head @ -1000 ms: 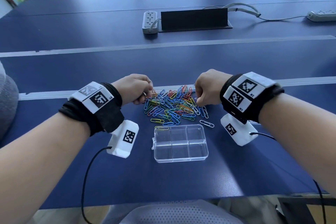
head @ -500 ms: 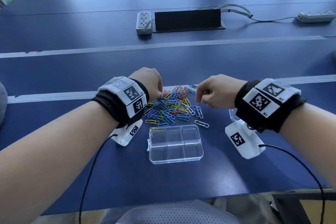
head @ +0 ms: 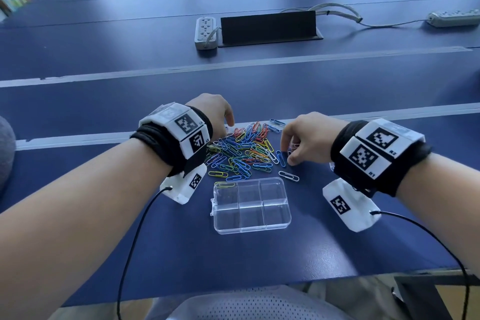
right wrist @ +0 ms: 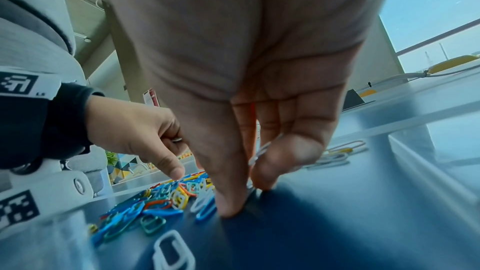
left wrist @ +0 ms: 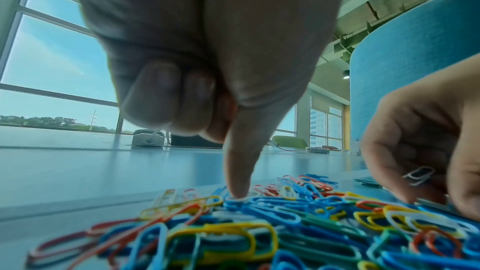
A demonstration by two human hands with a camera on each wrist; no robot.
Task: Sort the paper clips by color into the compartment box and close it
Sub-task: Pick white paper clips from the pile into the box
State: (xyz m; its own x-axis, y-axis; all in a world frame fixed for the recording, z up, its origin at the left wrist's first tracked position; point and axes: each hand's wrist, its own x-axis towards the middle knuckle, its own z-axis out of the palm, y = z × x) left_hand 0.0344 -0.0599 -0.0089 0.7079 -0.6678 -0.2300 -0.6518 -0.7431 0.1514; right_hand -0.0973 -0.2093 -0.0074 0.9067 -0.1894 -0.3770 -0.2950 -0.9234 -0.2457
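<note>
Clear plastic compartment box [head: 250,206], six cells in two rows, lying open on the dark blue tabletop [head: 259,262] nearest the person; one yellow paper clip [head: 225,185] at its far-left cell, whether inside the cell or on the rim cannot be told; the other cells show no contents.

Single white paper clip [head: 288,176], flat on the tabletop just beyond the box's far-right corner, apart from the heap.

Heap of plastic-coated paper clips [head: 244,153], mixed blue, yellow, green, red, orange and white, spread on the tabletop just beyond the box, between the two hands.

Left hand [head: 215,114] at the heap's far-left edge; index finger extended, tip pressed down on a clip in the heap, seen in the left wrist view; remaining fingers curled into the palm, and a small metallic loop shows at them in the right wrist view; what they hold cannot be told.

Right hand [head: 307,140] at the heap's right edge; fingers curled, thumb and fingertip down at the tabletop; white paper clips held in hand [left wrist: 418,175] tucked within the curled fingers.

Grey seam strip [head: 389,114] running across the tabletop beyond the hands.

Black raised cable hatch [head: 268,26] farther back, a white power strip [head: 205,32] just beside its left end; second white power strip [head: 453,17] at far right, joined by cable.
</note>
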